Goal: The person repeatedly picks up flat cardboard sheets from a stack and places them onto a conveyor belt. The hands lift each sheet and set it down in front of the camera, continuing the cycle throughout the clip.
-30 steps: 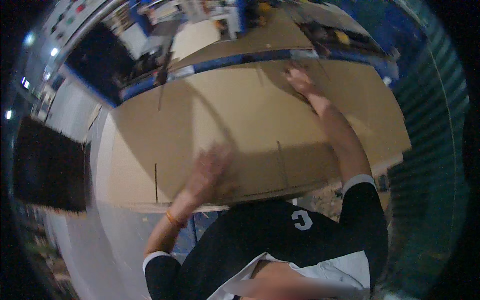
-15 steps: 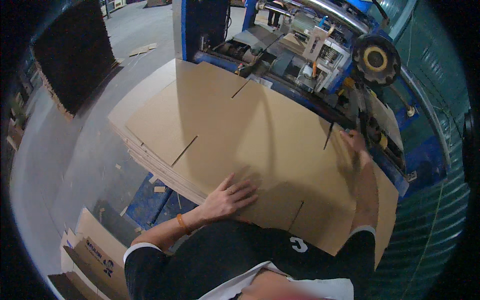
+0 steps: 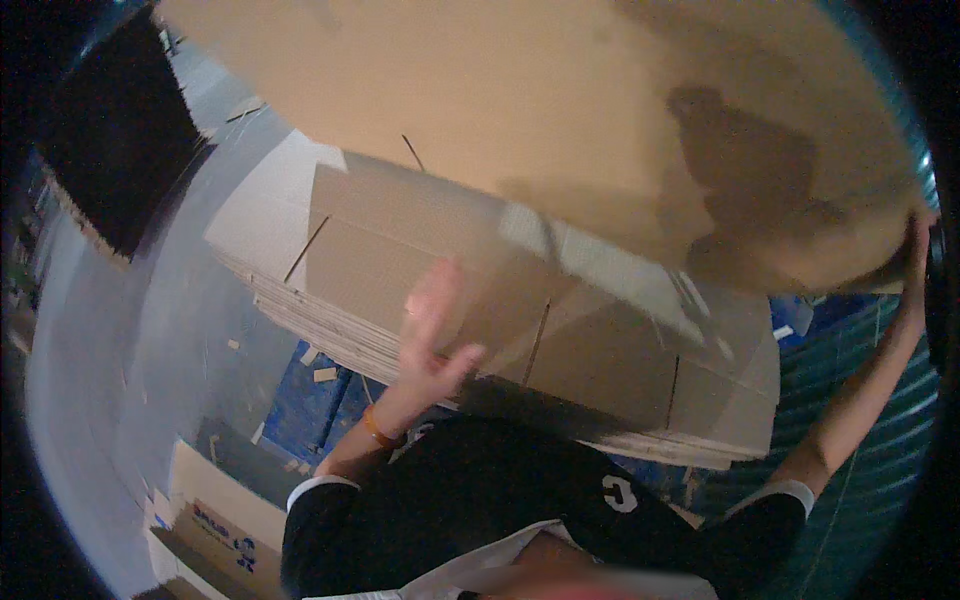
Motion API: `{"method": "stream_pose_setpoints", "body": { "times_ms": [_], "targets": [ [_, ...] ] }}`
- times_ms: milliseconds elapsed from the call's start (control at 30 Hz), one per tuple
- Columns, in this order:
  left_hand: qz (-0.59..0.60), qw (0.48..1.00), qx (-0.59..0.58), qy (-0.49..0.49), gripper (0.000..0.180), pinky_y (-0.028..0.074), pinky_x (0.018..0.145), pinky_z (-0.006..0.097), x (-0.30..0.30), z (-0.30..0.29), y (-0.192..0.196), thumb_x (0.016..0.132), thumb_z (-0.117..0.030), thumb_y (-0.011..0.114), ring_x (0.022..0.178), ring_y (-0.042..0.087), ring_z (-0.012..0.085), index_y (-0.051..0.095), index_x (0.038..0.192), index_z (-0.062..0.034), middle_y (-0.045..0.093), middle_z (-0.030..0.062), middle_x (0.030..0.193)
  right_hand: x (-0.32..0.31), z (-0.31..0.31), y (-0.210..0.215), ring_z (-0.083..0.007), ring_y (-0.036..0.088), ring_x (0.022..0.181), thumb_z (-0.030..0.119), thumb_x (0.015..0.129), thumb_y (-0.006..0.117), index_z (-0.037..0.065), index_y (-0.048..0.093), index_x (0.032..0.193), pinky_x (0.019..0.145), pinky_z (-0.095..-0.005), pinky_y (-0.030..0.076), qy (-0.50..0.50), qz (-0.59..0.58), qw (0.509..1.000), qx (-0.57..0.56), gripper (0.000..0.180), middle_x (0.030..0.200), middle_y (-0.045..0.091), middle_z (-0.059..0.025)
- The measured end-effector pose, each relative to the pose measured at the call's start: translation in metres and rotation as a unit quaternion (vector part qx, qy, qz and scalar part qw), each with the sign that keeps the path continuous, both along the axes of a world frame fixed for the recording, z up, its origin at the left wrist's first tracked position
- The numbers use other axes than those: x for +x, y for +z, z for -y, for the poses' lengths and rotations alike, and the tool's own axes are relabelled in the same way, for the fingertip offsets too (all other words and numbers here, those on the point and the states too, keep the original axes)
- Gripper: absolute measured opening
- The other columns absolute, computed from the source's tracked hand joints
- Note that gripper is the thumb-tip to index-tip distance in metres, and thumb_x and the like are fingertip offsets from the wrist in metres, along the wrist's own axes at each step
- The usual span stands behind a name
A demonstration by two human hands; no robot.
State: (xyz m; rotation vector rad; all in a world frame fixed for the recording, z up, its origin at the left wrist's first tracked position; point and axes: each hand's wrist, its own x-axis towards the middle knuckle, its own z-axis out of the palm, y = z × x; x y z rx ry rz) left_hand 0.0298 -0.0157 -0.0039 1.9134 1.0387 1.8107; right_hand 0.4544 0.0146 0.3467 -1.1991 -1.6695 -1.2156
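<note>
A large brown cardboard sheet point(image 3: 480, 90) is raised across the top of the view, tilted up off the pile. My right hand point(image 3: 919, 248) grips its right edge at the far right; the fingers are partly behind the board. Below lies a stack of slotted cardboard sheets point(image 3: 610, 360), its top one showing crease lines and cut slots. Over the stack's near left part, my left hand point(image 3: 432, 325) hovers with thumb and fingers apart, holding nothing. An orange band circles that wrist.
On the left stands a tall dark stack of board point(image 3: 125, 140). A blue platform point(image 3: 310, 400) with cardboard scraps shows below the pile. An open carton point(image 3: 225, 535) sits at lower left. Green corrugated sheeting point(image 3: 850, 480) runs along the right.
The top cardboard sheet has risen off the stack with my right hand, which moved right, and now hides the machine. My left hand has come off the board and turned its fingers upward.
</note>
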Motion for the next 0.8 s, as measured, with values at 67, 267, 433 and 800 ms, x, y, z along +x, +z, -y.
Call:
{"method": "stream_pose_setpoints", "body": {
  "times_ms": [67, 267, 433, 800],
  "targets": [
    [0.182, 0.98, -0.072, -0.024, 0.074, 0.023, 0.105, 0.048, -0.024, -0.005, -0.001, 0.082, -0.044, 0.056, 0.13, 0.029, 0.0325, 0.025, 0.139, -0.0073, 0.029, 0.0167, 0.142, -0.005, 0.043, -0.053, -0.0211, 0.057, 0.07, 0.039, 0.065, 0.072, 0.01, 0.061, 0.079, 0.063, -0.0329, 0.046, -0.094, -0.006, 0.984, -0.149, 0.034, 0.077, 0.06, -0.009],
    [0.441, 0.752, -0.013, -0.49, 0.101, 0.02, 0.104, 0.049, -0.152, -0.007, 0.0, 0.073, -0.081, 0.024, 0.121, 0.035, 0.0314, 0.027, 0.137, -0.0039, 0.038, 0.0168, 0.132, -0.032, 0.141, -0.283, -0.0337, 0.055, 0.086, 0.027, 0.07, 0.067, 0.008, 0.06, 0.09, 0.073, -0.0443, 0.045, -0.076, 0.131, 0.91, -0.387, 0.029, 0.093, 0.059, -0.0134],
    [0.544, 0.773, -0.136, -0.297, 0.06, 0.039, 0.092, 0.037, -0.22, -0.021, -0.034, 0.088, -0.05, 0.044, 0.11, 0.048, 0.0246, 0.043, 0.123, -0.0008, 0.053, 0.0113, 0.119, 0.006, 0.16, -0.351, -0.0322, 0.048, 0.109, 0.023, 0.082, 0.061, 0.005, 0.054, 0.112, 0.092, -0.0437, 0.04, -0.192, -0.157, 0.965, 0.081, 0.036, 0.117, 0.053, -0.0165],
    [0.416, 0.839, -0.351, -0.027, 0.033, 0.042, 0.09, 0.036, -0.263, -0.081, -0.054, 0.089, -0.016, 0.052, 0.105, 0.052, 0.0219, 0.048, 0.115, 0.003, 0.055, 0.0111, 0.115, 0.093, 0.183, -0.325, -0.0244, 0.049, 0.108, 0.005, 0.078, 0.065, 0.002, 0.042, 0.124, 0.09, -0.0385, 0.042, 0.157, -0.66, 0.726, 0.107, 0.051, 0.122, 0.05, -0.013]
  ]
}}
